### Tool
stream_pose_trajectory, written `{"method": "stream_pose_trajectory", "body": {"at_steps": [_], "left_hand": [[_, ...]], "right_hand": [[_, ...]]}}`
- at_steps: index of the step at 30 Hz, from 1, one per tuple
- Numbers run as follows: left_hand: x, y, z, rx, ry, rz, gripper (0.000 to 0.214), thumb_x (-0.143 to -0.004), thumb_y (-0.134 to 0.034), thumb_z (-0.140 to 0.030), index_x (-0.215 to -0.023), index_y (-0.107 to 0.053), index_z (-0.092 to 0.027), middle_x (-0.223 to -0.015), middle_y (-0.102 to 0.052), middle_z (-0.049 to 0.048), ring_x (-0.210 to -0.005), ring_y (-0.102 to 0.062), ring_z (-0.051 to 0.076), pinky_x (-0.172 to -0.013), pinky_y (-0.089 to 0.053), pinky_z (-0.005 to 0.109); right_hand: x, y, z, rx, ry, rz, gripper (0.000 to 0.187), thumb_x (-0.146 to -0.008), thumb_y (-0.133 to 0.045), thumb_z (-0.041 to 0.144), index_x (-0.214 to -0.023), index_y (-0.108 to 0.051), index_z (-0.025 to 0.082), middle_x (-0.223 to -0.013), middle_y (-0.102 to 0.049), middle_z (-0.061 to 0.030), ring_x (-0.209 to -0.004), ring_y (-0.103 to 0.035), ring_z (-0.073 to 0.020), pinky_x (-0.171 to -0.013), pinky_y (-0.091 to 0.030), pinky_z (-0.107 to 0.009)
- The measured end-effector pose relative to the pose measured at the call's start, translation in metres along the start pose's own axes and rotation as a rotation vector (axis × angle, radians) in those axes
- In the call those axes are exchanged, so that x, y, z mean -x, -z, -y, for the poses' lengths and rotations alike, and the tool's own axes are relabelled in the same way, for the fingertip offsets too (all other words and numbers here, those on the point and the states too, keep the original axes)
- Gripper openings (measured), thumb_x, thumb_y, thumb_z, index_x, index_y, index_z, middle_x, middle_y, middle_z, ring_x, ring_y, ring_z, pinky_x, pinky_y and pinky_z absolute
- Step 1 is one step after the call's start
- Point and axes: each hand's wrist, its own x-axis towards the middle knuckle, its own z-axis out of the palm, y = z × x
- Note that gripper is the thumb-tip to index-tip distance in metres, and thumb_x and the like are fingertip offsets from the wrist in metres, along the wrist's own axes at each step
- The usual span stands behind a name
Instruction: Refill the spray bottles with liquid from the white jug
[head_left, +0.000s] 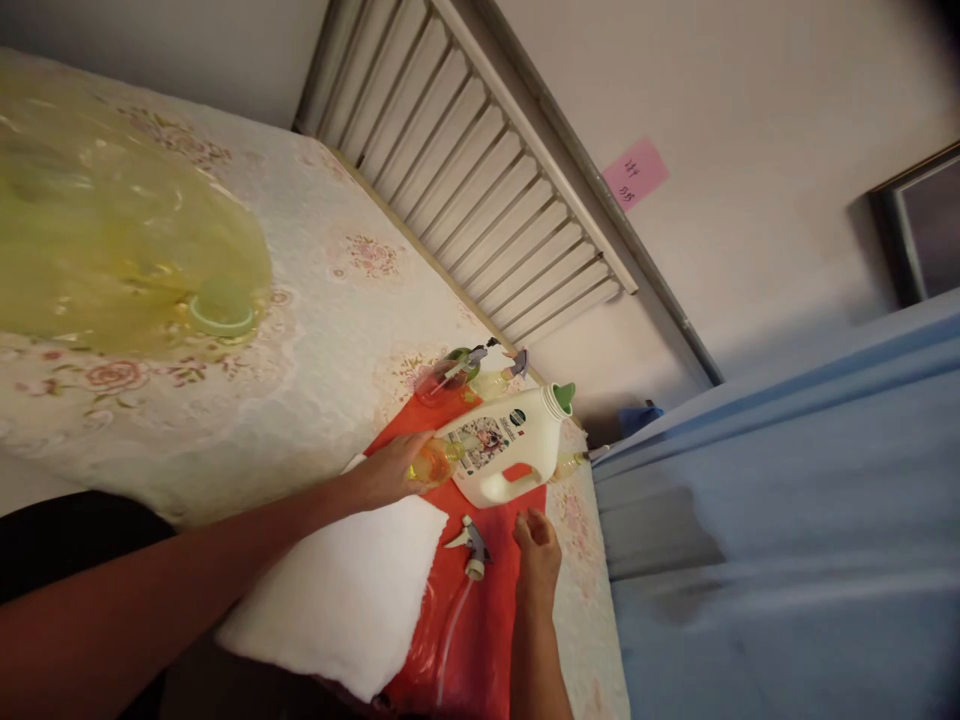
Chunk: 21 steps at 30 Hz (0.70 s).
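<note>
My left hand [390, 470] is closed around a clear bottle [435, 462] with yellow liquid, close against the label side of a large white jug [506, 450]. The jug has a green pour spout and an integral handle, and it leans to the right in this view. Just below the jug's handle is my right hand [538, 548], its fingers loosely bent and apart from the thumb, with nothing visible in them. A grey and white spray trigger [471, 548] with a long clear tube lies on a red cloth or bag [480, 620] between my hands.
A white towel [352, 590] lies under my left forearm. Spray bottles [446, 378] stand behind the jug. A big yellowish clear bag [127, 230] rests on the floral tablecloth [330, 330]. A metal rack [480, 170] and blue curtain [787, 520] border the table.
</note>
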Motion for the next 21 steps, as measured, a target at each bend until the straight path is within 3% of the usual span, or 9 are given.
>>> {"method": "stream_pose_trajectory", "body": {"at_steps": [6, 13, 18, 21], "left_hand": [[-0.002, 0.001, -0.001, -0.082, 0.002, 0.038, 0.074, -0.074, -0.074, -0.043, -0.138, -0.040, -0.032, -0.138, -0.055, 0.0084, -0.131, -0.050, 0.034, -0.110, -0.043, 0.047], [0.000, 0.001, -0.002, -0.090, 0.020, 0.038, 0.077, -0.072, -0.074, -0.038, -0.140, -0.038, -0.030, -0.140, -0.054, 0.0076, -0.132, -0.049, 0.032, -0.110, -0.043, 0.045], [-0.001, 0.002, -0.003, -0.075, 0.044, 0.064, 0.085, -0.067, -0.077, -0.035, -0.142, -0.036, -0.031, -0.144, -0.051, 0.0070, -0.135, -0.046, 0.034, -0.113, -0.040, 0.047], [-0.001, 0.002, -0.003, -0.060, 0.056, 0.076, 0.087, -0.065, -0.079, -0.036, -0.141, -0.037, -0.030, -0.144, -0.050, 0.0082, -0.136, -0.045, 0.036, -0.113, -0.039, 0.049]], "right_hand": [[0.037, 0.009, -0.035, 0.238, 0.025, 0.056, 0.055, -0.062, -0.072, 0.047, -0.106, -0.070, 0.014, -0.106, -0.075, -0.0134, -0.096, -0.070, -0.0289, -0.081, -0.055, -0.037], [0.058, 0.005, -0.042, 0.336, -0.014, 0.107, 0.062, -0.070, -0.066, 0.048, -0.119, -0.067, 0.010, -0.117, -0.071, -0.0166, -0.104, -0.068, -0.0305, -0.091, -0.051, -0.038], [0.062, 0.000, -0.041, 0.418, 0.027, 0.029, 0.065, -0.070, -0.071, 0.052, -0.120, -0.066, 0.011, -0.104, -0.074, -0.0148, -0.101, -0.068, -0.0308, -0.086, -0.051, -0.037], [0.066, -0.001, -0.037, 0.425, 0.042, -0.061, 0.067, -0.065, -0.075, 0.055, -0.114, -0.068, 0.010, -0.107, -0.073, -0.0165, -0.103, -0.066, -0.0331, -0.085, -0.050, -0.039]]}}
